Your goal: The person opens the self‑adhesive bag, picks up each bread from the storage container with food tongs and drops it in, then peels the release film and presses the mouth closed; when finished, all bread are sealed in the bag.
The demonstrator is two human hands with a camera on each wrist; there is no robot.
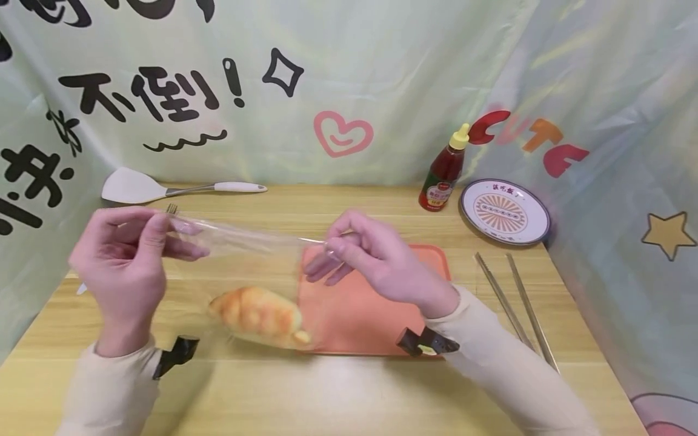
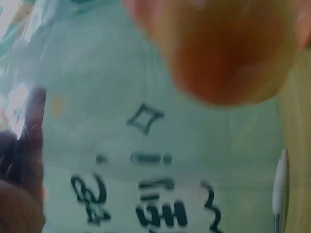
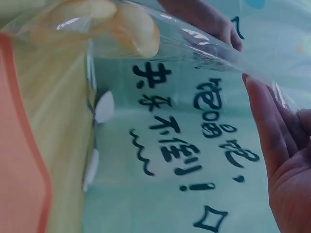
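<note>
A clear plastic bag is stretched between both hands, with its upper edge running nearly level. My left hand pinches one upper corner between thumb and finger. At the opposite corner, my right hand pinches the edge, its other fingers spread loosely. A golden-brown bread roll lies in the lower part of the bag, overlapping the left edge of the orange board. The left wrist view catches the roll close up and blurred. In the right wrist view the bag's edge leads to the fingers.
Behind my left hand lie a white spatula and a partly hidden fork. A red sauce bottle with a yellow cap stands at the back right beside a patterned plate. Metal tongs lie right of the board.
</note>
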